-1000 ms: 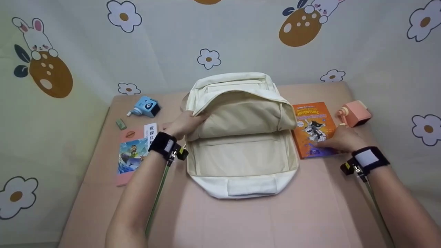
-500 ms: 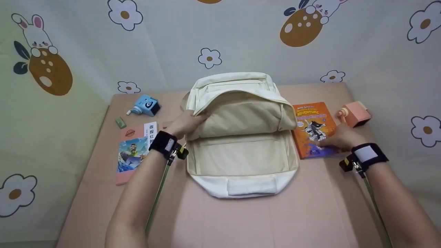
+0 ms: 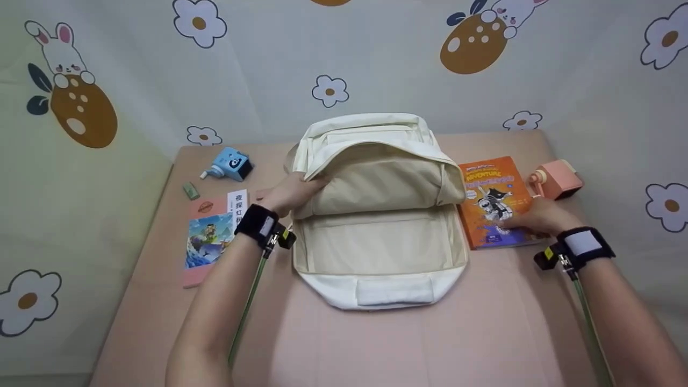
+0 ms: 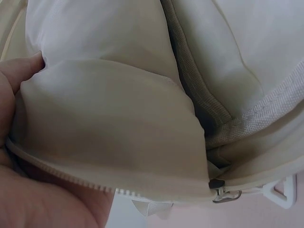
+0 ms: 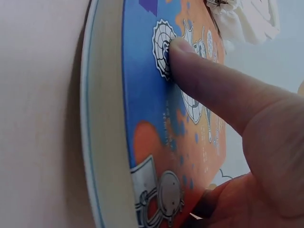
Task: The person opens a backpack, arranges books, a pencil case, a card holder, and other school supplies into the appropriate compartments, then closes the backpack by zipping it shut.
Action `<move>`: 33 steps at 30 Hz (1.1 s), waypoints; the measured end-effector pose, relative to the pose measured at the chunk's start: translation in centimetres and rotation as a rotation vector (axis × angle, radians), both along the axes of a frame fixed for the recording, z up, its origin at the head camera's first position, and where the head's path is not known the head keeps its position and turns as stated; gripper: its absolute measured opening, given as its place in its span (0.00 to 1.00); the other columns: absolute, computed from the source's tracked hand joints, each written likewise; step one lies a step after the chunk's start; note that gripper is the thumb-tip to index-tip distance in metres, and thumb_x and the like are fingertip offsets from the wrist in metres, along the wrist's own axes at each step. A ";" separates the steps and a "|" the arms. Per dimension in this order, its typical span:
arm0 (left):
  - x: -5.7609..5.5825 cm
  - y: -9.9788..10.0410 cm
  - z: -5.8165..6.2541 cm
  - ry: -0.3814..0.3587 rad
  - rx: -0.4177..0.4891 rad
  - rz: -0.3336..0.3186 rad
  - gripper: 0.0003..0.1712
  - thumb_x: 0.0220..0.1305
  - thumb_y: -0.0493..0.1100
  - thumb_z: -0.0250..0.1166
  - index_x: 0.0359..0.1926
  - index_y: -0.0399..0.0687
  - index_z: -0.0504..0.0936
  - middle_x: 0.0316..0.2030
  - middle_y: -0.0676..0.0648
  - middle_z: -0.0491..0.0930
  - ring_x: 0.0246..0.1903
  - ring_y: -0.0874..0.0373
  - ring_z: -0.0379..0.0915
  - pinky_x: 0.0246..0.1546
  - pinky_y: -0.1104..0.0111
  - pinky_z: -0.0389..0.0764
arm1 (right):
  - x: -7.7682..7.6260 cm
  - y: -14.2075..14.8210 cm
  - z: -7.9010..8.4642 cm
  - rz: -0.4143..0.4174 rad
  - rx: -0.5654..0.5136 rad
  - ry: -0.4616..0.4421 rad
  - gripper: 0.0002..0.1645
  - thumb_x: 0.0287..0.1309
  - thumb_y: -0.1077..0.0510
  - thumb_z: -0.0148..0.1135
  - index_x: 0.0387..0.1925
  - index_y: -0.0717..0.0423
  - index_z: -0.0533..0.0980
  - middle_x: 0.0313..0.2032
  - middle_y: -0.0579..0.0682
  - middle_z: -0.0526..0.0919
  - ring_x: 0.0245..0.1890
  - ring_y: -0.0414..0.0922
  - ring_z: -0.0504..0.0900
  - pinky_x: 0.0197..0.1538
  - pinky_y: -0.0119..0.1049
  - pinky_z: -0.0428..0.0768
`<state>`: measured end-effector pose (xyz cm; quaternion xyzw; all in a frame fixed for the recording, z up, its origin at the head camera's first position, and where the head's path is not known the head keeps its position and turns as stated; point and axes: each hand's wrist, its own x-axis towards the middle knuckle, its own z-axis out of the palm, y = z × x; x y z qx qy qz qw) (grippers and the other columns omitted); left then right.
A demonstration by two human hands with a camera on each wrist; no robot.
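Observation:
A cream backpack (image 3: 379,242) lies unzipped in the middle of the table, its front flap folded up and back. My left hand (image 3: 293,194) grips the flap's left edge; in the left wrist view the thumb presses the beige lining (image 4: 109,128) and the zipper edge runs across the palm. To the right of the bag is a thick orange and blue book (image 3: 492,188) with a cartoon cover. My right hand (image 3: 540,216) holds it at its lower right, thumb (image 5: 209,76) flat on the cover. The other fingers go round the side edge, mostly hidden.
Behind the right hand lies a pink box-shaped pencil sharpener with a crank (image 3: 559,179). On the left are a blue one (image 3: 231,164), a small green block (image 3: 190,191) and a pink picture-cover book (image 3: 207,242). A patterned curtain (image 3: 269,64) stands behind the table.
The orange book has shifted and tilted slightly, its right side rising a little with my right hand. My left hand keeps its hold on the flap. The head view has moved slightly.

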<state>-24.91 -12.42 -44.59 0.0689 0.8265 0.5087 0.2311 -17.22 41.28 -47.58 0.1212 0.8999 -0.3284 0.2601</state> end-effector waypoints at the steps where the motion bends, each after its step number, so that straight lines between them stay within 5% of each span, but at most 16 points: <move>1: 0.0 0.0 0.0 0.003 -0.002 -0.005 0.40 0.69 0.65 0.63 0.63 0.35 0.76 0.58 0.40 0.77 0.57 0.48 0.74 0.64 0.57 0.72 | 0.1 0.1 0.0 -0.006 -0.006 0.003 0.54 0.48 0.33 0.78 0.59 0.72 0.70 0.40 0.55 0.84 0.35 0.47 0.79 0.34 0.35 0.72; 7: 0.0 -0.1 0.1 0.005 -0.016 -0.030 0.40 0.69 0.67 0.61 0.62 0.35 0.77 0.59 0.39 0.77 0.59 0.46 0.74 0.65 0.54 0.71 | 1.0 0.8 0.5 -0.085 -0.146 0.044 0.44 0.67 0.41 0.65 0.62 0.75 0.65 0.36 0.49 0.83 0.30 0.41 0.76 0.31 0.33 0.73; 14: 0.1 -0.2 0.1 0.010 -0.028 -0.024 0.40 0.69 0.67 0.62 0.64 0.38 0.76 0.58 0.40 0.77 0.59 0.47 0.73 0.65 0.54 0.71 | 1.6 0.9 1.4 -0.258 -0.549 0.079 0.33 0.76 0.50 0.56 0.67 0.71 0.61 0.37 0.43 0.87 0.35 0.38 0.86 0.41 0.29 0.84; 23: 0.1 0.0 0.0 0.012 0.003 -0.019 0.39 0.69 0.65 0.63 0.66 0.40 0.75 0.57 0.42 0.78 0.58 0.48 0.74 0.65 0.54 0.70 | 2.6 0.3 1.5 -0.390 -0.680 0.118 0.49 0.72 0.50 0.62 0.77 0.70 0.47 0.38 0.41 0.86 0.40 0.40 0.88 0.46 0.34 0.85; 33: 0.1 0.0 0.1 0.018 -0.031 -0.023 0.41 0.70 0.66 0.61 0.67 0.36 0.73 0.59 0.38 0.76 0.58 0.46 0.73 0.63 0.55 0.72 | 4.0 0.9 3.8 -0.525 -0.892 0.231 0.52 0.69 0.53 0.66 0.80 0.63 0.46 0.39 0.45 0.87 0.39 0.42 0.88 0.44 0.36 0.86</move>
